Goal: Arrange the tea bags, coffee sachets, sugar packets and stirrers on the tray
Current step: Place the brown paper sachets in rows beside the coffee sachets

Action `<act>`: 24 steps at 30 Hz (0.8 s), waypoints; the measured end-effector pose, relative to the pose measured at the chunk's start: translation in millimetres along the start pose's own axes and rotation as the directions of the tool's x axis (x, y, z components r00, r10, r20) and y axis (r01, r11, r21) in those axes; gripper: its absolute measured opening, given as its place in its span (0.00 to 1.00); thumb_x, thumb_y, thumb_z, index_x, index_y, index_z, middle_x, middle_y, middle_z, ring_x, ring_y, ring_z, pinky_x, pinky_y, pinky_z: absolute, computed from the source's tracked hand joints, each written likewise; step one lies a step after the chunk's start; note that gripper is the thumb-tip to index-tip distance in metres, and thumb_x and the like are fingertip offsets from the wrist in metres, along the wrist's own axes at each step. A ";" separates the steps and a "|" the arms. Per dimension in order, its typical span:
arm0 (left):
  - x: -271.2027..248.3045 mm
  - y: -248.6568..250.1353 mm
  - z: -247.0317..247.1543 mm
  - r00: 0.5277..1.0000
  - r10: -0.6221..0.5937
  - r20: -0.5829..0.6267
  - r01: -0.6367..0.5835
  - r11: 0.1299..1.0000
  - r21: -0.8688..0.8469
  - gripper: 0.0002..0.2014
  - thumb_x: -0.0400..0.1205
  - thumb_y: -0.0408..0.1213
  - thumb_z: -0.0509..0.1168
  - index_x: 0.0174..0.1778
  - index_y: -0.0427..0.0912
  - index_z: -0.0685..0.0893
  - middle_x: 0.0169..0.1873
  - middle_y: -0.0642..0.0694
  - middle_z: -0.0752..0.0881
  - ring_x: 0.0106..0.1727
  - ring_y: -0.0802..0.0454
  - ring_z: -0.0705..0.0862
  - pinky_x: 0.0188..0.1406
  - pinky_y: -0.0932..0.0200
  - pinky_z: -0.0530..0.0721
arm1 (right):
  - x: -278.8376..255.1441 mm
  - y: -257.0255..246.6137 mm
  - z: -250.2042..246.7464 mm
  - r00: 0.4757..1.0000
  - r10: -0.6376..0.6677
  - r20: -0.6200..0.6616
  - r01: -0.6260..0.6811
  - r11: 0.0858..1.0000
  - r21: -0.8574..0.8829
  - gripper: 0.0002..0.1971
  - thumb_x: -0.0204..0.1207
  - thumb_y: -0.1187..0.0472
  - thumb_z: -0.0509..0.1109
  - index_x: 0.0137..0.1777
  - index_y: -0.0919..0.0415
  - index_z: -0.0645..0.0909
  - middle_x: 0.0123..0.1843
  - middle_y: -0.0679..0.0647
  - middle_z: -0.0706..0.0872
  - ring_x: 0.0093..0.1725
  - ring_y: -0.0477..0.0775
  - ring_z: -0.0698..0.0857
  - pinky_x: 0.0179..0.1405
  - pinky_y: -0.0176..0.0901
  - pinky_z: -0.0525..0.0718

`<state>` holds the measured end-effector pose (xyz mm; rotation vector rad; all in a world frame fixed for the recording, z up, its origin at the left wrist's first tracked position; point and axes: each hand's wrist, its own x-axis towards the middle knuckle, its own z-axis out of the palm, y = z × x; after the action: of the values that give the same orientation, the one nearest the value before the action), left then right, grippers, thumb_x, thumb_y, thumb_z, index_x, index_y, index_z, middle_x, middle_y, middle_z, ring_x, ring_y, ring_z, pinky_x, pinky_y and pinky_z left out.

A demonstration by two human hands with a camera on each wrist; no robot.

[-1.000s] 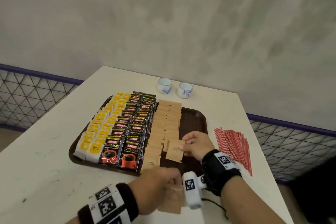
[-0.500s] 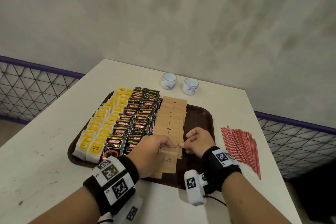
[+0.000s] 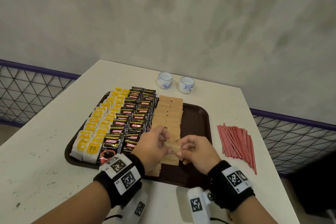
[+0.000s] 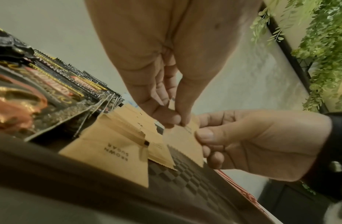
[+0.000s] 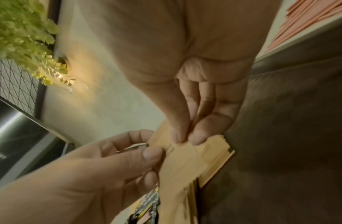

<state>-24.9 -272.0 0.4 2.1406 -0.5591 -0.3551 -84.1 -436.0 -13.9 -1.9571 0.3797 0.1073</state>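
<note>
A dark brown tray [image 3: 196, 123] holds rows of yellow tea bags [image 3: 99, 123], black coffee sachets [image 3: 134, 120] and brown sugar packets [image 3: 169, 112]. Over the near end of the sugar rows, my left hand [image 3: 154, 143] and right hand [image 3: 192, 149] both pinch a small stack of brown sugar packets [image 3: 172, 148] between thumb and fingertips. The left wrist view shows that stack [image 4: 183, 134] just above the tray's checkered floor [image 4: 187, 168], and the right wrist view shows it too [image 5: 183, 160]. Red striped stirrers [image 3: 236, 142] lie on the table, right of the tray.
Two small white-and-blue cups [image 3: 164, 80] [image 3: 186, 84] stand behind the tray. The right strip of the tray is bare. The white table [image 3: 41, 151] ends at a mesh railing [image 3: 291, 132] on the right and left. Green plants [image 4: 319, 45] hang beyond.
My left hand came up from the table's near edge with sugar packets and met the right hand over the tray; both now hold the stack together.
</note>
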 end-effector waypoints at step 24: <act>-53.3 -4.5 -33.0 0.987 0.053 -0.151 -0.046 0.998 0.048 0.08 0.76 0.41 0.72 0.45 0.52 0.80 0.40 0.57 0.83 0.34 0.59 0.83 0.29 0.69 0.78 | -42.0 -8.6 -52.1 0.964 0.035 -0.262 -0.095 0.971 -0.220 0.20 0.74 0.54 0.76 0.61 0.46 0.71 0.44 0.52 0.85 0.44 0.54 0.87 0.51 0.53 0.87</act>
<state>-54.9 -219.9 18.5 2.1701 -0.5351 -0.1515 -126.3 -471.2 25.5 -2.1967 0.6261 -0.0642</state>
